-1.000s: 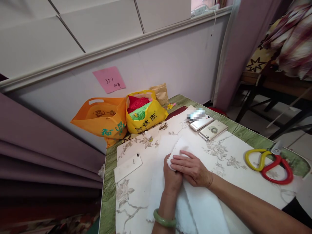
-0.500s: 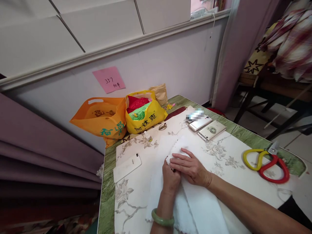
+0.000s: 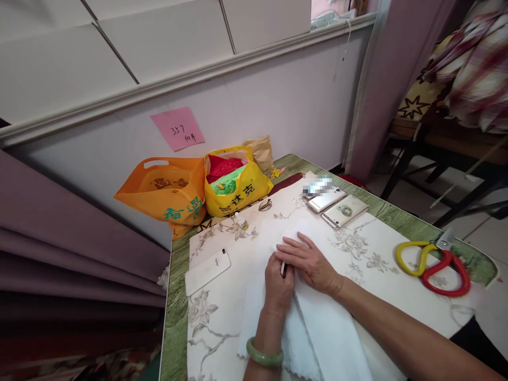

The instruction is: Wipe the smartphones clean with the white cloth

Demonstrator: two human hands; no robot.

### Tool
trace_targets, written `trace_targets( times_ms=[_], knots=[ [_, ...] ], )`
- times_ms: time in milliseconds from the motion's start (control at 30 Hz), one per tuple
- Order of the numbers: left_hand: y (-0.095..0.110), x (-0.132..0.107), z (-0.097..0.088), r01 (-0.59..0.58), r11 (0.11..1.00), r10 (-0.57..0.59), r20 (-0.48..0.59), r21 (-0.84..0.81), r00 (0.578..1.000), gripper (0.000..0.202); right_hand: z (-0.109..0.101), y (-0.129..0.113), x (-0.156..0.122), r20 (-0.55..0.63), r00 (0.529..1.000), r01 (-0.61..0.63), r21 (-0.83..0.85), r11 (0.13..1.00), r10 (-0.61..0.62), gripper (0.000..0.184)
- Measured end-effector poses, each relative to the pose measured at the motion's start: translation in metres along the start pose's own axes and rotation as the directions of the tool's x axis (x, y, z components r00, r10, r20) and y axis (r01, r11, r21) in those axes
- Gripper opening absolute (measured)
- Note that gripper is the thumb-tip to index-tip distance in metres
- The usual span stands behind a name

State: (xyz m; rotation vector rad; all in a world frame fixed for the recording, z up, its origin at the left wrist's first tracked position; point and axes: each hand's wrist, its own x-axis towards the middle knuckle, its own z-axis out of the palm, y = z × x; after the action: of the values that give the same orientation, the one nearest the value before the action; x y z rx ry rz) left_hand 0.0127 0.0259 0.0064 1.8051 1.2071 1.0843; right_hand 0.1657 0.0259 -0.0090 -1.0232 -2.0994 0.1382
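Note:
A folded white cloth (image 3: 329, 328) with a scalloped edge lies on the table in front of me. My left hand (image 3: 279, 283), with a green bangle on its wrist, is closed around a slim, stick-like thing (image 3: 283, 269), part pale and part dark. Most of that thing is hidden in the fist, so its kind cannot be made out. My right hand (image 3: 311, 262) rests palm down on the cloth, fingers stretched out, its fingertips close to the left fist.
Scissors (image 3: 432, 267) with yellow and red handles lie at the right. Two phones (image 3: 344, 211) are at the back right, a white phone (image 3: 208, 271) at the left. An orange bag (image 3: 162, 193), a stuffed yellow bag (image 3: 238, 190), a small bottle (image 3: 240, 221) and glasses (image 3: 265, 205) stand or lie behind.
The cloth edge that showed raised between my hands now lies flatter. More of the slim thing shows in my left fist. My right hand has shifted slightly and its fingers lie flatter.

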Motion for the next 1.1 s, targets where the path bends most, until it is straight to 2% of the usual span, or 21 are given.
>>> trace_targets(
  times_ms=[133,367,433,533,600,667,733,800,933,1000,1100],
  knots=[
    [0.003,0.002,-0.004,0.016,1.0,-0.014,0.076,-0.023,0.997,0.016,0.004,0.006,0.002,-0.124,0.96,-0.234,0.132,0.963,0.25,0.052],
    [0.01,0.003,-0.011,0.072,0.981,-0.041,0.169,-0.18,0.985,0.021,-0.001,0.009,0.003,-0.21,0.896,-0.314,0.319,0.894,0.39,0.048],
    [0.013,0.002,-0.012,0.081,0.972,-0.037,0.196,-0.22,0.98,0.023,-0.003,0.01,0.003,-0.25,0.849,-0.355,0.384,0.852,0.466,0.046],
    [0.016,0.002,-0.011,0.124,0.947,-0.059,0.222,-0.296,0.973,0.026,-0.004,0.013,0.003,-0.271,0.749,-0.416,0.519,0.747,0.605,0.043],
    [0.016,0.001,-0.01,0.194,0.905,-0.115,0.222,-0.378,0.968,0.029,-0.003,0.016,0.002,-0.245,0.694,-0.434,0.609,0.664,0.677,0.042],
    [0.012,-0.001,-0.006,0.273,0.834,-0.207,0.187,-0.48,0.96,0.034,-0.002,0.018,0.003,-0.203,0.668,-0.437,0.672,0.598,0.716,0.043],
    [0.006,-0.003,-0.003,0.324,0.749,-0.319,0.113,-0.578,0.941,0.037,-0.001,0.019,0.003,-0.166,0.662,-0.441,0.703,0.558,0.731,0.043],
    [-0.001,-0.005,0.001,0.342,0.675,-0.432,0.026,-0.653,0.902,0.039,-0.002,0.02,0.004,-0.144,0.667,-0.447,0.708,0.546,0.731,0.042],
    [-0.007,-0.007,0.007,0.351,0.615,-0.575,-0.097,-0.706,0.813,0.041,-0.002,0.018,0.004,-0.121,0.673,-0.486,0.671,0.56,0.73,0.036],
    [-0.003,-0.006,0.008,0.359,0.62,-0.567,-0.082,-0.697,0.82,0.041,-0.002,0.015,0.003,-0.085,0.705,-0.504,0.639,0.581,0.704,0.035],
    [0.006,-0.002,0.008,0.388,0.666,-0.442,0.081,-0.637,0.893,0.041,-0.002,0.013,0.002,-0.056,0.732,-0.501,0.63,0.593,0.679,0.041]
  ],
)
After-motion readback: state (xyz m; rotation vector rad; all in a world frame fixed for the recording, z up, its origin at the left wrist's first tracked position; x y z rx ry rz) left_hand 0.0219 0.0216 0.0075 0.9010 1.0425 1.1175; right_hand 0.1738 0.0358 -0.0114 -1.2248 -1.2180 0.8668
